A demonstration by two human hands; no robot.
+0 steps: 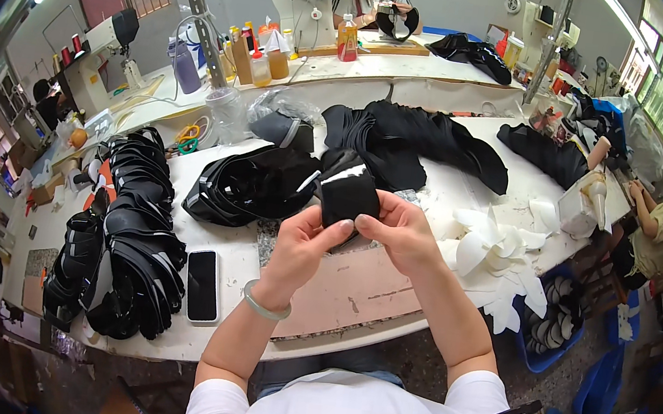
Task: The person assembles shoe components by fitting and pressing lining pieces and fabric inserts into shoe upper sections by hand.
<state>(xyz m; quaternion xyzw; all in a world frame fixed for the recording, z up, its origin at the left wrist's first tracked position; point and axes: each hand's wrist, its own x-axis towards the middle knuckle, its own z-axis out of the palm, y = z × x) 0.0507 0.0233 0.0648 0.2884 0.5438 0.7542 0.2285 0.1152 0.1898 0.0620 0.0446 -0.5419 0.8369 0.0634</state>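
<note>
Both of my hands pinch a black shoe upper piece (349, 197), raised over the front of the table. A white patch shows on its upper part. My left hand (299, 246) is closed on its lower left edge, thumb on the near face. Opposite it, my right hand (404, 230) grips the lower right edge, with the two thumb tips close together. Right behind the piece lies a heap of glossy black upper pieces (248, 185). A pinkish-tan board (346, 290) rests on the table under my hands.
Stacked black upper pieces (134, 250) and a phone (203, 286) lie left. Farther back are more black pieces (413, 139) and a clear plastic cup (227, 117). White cut pieces (490, 250) pile at right, above a blue bin (548, 354). A co-worker (661, 220) sits beyond.
</note>
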